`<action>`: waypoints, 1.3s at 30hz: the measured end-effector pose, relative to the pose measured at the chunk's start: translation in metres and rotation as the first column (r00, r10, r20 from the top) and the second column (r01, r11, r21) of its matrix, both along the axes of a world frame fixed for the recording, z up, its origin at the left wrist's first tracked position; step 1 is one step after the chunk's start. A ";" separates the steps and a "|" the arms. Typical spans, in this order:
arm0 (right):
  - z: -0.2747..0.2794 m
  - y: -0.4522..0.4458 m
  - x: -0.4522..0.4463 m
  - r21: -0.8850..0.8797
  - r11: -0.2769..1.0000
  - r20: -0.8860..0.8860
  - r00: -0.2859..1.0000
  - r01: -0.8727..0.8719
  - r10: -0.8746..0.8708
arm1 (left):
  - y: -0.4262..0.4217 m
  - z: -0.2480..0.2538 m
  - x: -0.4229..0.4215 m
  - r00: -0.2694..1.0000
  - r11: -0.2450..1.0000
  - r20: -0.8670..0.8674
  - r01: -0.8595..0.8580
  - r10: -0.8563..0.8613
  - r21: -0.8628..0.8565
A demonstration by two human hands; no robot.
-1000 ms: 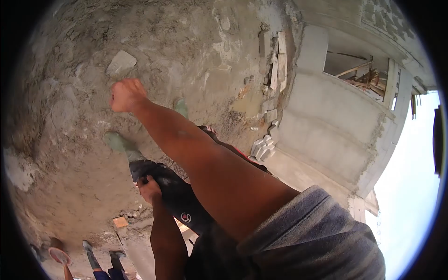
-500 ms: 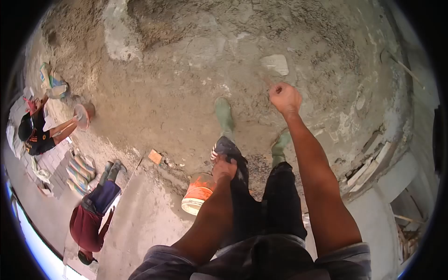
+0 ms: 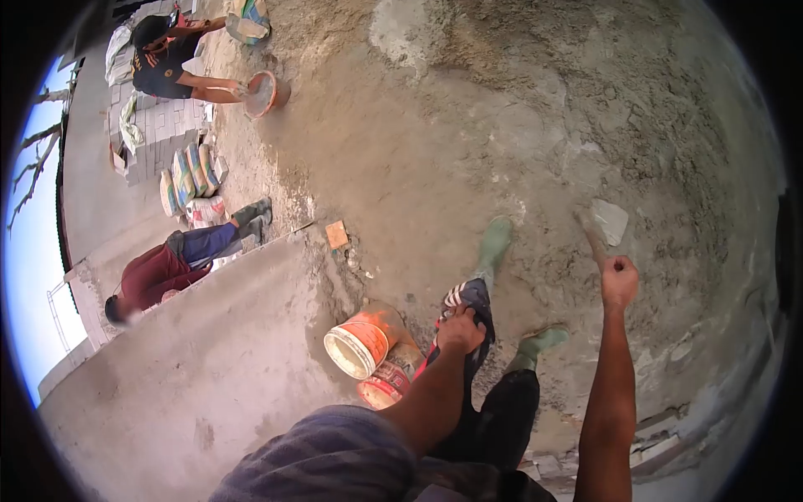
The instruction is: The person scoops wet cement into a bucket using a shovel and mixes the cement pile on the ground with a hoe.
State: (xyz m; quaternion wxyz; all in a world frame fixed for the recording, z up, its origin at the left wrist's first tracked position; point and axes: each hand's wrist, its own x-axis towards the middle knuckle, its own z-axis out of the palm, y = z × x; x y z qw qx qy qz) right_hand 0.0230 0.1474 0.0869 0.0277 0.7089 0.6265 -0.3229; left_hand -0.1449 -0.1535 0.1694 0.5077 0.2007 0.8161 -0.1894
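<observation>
Resting left hand [image 3: 461,330], fingers apart, on dark trouser knee [image 3: 475,293]; right hand [image 3: 620,283] curled, grip unclear, near pale slab [image 3: 611,222].

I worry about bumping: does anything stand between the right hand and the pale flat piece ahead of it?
Nothing clearly blocks the gap between the right hand and the pale flat piece. A brown strip runs along the piece's left side towards the hand; I cannot tell what it is.

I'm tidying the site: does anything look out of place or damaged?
Possibly one thing: a square orange piece lies loose on the ground near the wall, beside small rubble. It looks stray, lying apart from the stacked blocks. Nothing else stands out.
</observation>
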 end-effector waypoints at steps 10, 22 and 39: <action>-0.006 0.003 -0.002 0.032 0.999 0.028 0.999 -0.027 0.026 | 0.001 0.001 -0.005 0.998 0.998 0.019 -0.058 0.059 -0.022; -0.008 0.002 0.003 0.007 1.000 0.067 0.997 -0.030 0.029 | -0.005 -0.004 -0.001 0.996 0.997 0.024 -0.082 0.082 0.000; -0.004 0.004 0.001 0.037 0.998 0.019 0.999 -0.050 0.049 | -0.010 -0.005 0.004 0.998 0.995 -0.051 -0.043 0.048 0.088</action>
